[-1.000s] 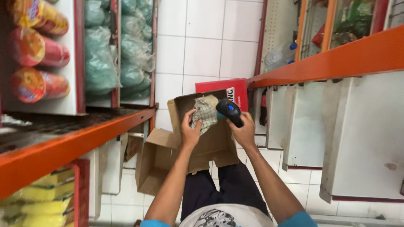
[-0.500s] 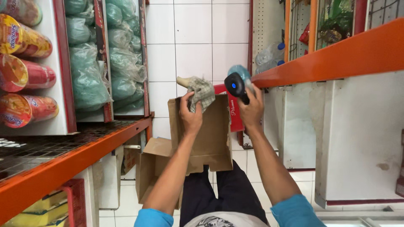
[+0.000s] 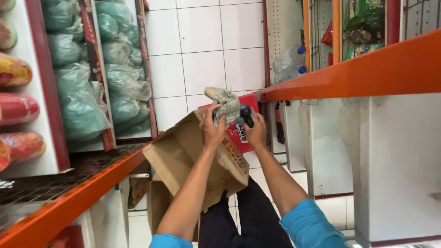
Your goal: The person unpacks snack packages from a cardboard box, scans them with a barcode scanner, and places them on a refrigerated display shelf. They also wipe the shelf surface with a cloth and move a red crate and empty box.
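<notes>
My left hand [image 3: 212, 131] grips a small checked packet [image 3: 225, 104], lifted above an open cardboard box [image 3: 183, 158] that rests against my legs. Close beside it on the right, my right hand [image 3: 255, 131] is closed around a dark handheld scanner [image 3: 246, 115], its head close to the packet. Both forearms reach up from the bottom of the view. The box is tilted, and its inside is hidden from here.
An orange shelf edge [image 3: 349, 73] runs along the right, with bottles [image 3: 289, 64] behind it. On the left an orange wire shelf [image 3: 69, 202] carries green bags [image 3: 87, 105] and red-yellow packs [image 3: 16, 110]. A red box [image 3: 243, 133] lies on the white tile floor.
Both hands have come closer together above the box, bringing the scanner right beside the packet. The view has tipped and the box now sits more tilted.
</notes>
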